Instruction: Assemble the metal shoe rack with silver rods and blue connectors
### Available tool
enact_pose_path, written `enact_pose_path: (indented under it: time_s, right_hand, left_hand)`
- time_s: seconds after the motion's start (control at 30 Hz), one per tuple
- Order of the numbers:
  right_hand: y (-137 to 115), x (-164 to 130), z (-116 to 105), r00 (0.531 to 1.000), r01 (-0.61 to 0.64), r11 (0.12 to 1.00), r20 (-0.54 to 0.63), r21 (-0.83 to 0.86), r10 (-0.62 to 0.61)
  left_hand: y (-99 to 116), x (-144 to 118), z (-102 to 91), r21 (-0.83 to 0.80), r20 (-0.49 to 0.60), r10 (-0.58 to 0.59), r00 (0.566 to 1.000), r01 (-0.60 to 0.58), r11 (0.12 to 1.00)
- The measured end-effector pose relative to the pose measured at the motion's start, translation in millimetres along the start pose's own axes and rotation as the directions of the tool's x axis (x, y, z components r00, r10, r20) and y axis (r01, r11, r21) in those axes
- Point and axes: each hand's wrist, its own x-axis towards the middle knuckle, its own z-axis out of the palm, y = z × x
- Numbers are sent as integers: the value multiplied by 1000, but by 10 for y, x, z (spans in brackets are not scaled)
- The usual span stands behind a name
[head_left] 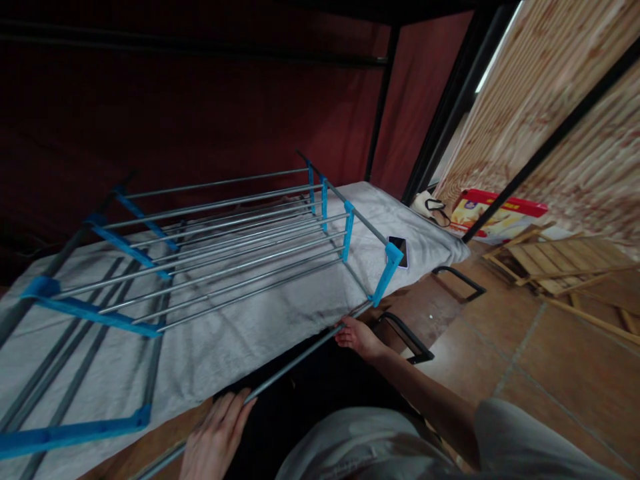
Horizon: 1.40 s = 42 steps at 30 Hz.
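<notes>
A partly assembled rack (pixel 225 263) of thin metal rods and blue plastic brackets lies on a grey-white cloth-covered bed. Along its near side runs a long grey metal tube (pixel 295 363), slanting toward my lower left. My left hand (pixel 215 430) is closed over the tube's lower stretch, back of the hand upward. Farther up, my right hand (pixel 357 338) pinches the same tube just below a blue corner bracket (pixel 387 273). The tube's far end meets that bracket; whether it is inserted, I cannot tell.
Several loose grey tubes (pixel 85 367) lie at the left, near another blue bracket (pixel 75 433). Behind the corner bracket rests a phone (pixel 400 248). Black metal handles (pixel 407 337) jut from the bed's edge. Wooden folding furniture (pixel 560 263) and a red-and-yellow box (pixel 493 217) stand right.
</notes>
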Motion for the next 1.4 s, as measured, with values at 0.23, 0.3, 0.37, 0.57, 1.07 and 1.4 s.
enact_pose_path:
  time_s: [0.23,0.3,0.37,0.57,1.07,1.4]
  right_hand:
    - [-122,-108,47,994,-111,992,-17,-59,110]
    - [-101,-180,-16,994,-105,984,-8,-147,104]
    - [-80,-260,-143,997,-37,963,-68,-267,19]
    - [-353,-411,-649,676,408,725,-350,-554,-648]
    - [-492,-275,-686,699,178,476,-229,-861,-677]
    - [-508,-315,-619,725,77,426,-243,-901,-645]
  left_hand:
    - [222,283,-107,-72,-61,2,998,-6,997]
    - [284,343,-97,-91,-60,10,998,-15,996]
    - [349,407,-71,-110,-60,41,997,-48,993]
    - [640,702,-64,-48,-181,231,956,-243,969]
    - [1037,1138,-87,57,-81,210,974,-206,977]
    - [982,1210,-95,34,-45,211,976,-209,977]
